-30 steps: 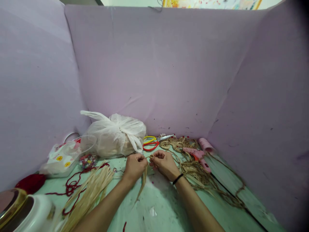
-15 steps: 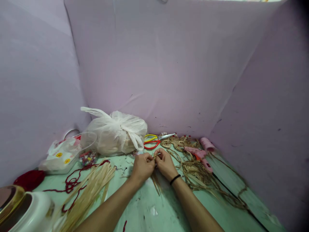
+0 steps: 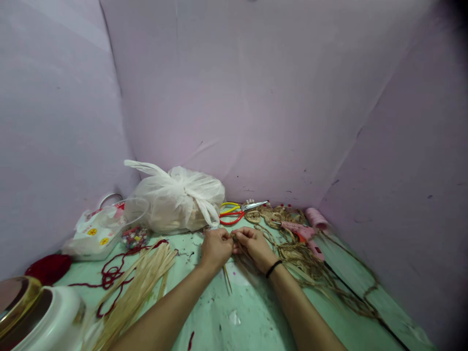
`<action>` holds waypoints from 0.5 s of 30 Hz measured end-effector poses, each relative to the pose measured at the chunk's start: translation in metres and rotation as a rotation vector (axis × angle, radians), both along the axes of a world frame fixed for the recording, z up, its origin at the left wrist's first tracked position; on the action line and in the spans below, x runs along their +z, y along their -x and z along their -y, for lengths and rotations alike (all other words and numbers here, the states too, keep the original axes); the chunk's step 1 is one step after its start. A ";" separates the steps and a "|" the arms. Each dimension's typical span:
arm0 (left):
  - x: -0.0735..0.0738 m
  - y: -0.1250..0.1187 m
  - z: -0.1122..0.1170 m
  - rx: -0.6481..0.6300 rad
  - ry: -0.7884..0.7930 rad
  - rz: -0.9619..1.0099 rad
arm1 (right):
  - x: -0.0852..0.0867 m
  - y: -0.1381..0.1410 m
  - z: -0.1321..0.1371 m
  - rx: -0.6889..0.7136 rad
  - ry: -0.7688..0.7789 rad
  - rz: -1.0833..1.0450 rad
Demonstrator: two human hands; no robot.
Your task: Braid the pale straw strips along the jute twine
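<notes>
Close together over the middle of the table, both hands pinch a small piece of tan fibre strands [image 3: 227,280], which looks like straw or raffia. My left hand [image 3: 215,248] is closed on it, with thin ends hanging below the fingers. Fingertips of my right hand [image 3: 255,247], which has a black band at the wrist, nearly touch the left ones. Blurred strands trail under the right palm. The piece between the fingertips is mostly hidden. Just beyond the hands lie scissors [image 3: 234,214] with red and yellow handles.
Left are a bundle of pale straw strips [image 3: 146,278], dark red yarn [image 3: 109,277], a bag of beads [image 3: 134,238] and a white jar [image 3: 58,317]. Behind sits a knotted plastic bag [image 3: 175,200]. Right are brown twine [image 3: 303,261], a pink glue gun [image 3: 302,233] and pink thread [image 3: 316,218].
My right hand has turned, its wrist shifting slightly right, and some strands have swung right beneath it. My left hand stays nearly in place. The view has shifted slightly.
</notes>
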State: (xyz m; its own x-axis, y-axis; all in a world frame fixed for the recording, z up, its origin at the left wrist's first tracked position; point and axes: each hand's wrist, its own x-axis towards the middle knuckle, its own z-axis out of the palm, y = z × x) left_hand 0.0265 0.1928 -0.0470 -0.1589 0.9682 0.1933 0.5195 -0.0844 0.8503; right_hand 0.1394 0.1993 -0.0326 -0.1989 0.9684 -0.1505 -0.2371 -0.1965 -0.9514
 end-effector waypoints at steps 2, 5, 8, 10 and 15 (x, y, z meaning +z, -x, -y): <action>-0.001 -0.002 -0.002 -0.042 -0.028 0.012 | -0.003 0.000 -0.002 -0.078 -0.012 0.014; -0.001 -0.002 -0.003 -0.096 -0.043 0.073 | -0.003 0.000 -0.003 -0.121 0.022 0.005; 0.001 -0.001 -0.003 -0.108 0.026 0.194 | 0.005 -0.002 -0.002 -0.100 0.103 -0.033; 0.004 0.000 -0.001 -0.091 0.090 0.284 | 0.010 -0.004 -0.001 -0.091 0.152 -0.031; 0.014 0.001 0.005 -0.110 0.088 0.316 | 0.013 -0.007 -0.001 -0.047 0.166 0.006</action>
State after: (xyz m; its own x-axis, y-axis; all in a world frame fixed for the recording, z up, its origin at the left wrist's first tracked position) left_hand 0.0259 0.1875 -0.0333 -0.0913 0.9936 0.0666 0.2214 -0.0449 0.9741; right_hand 0.1466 0.2004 -0.0200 -0.1527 0.9382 -0.3106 -0.2443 -0.3404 -0.9080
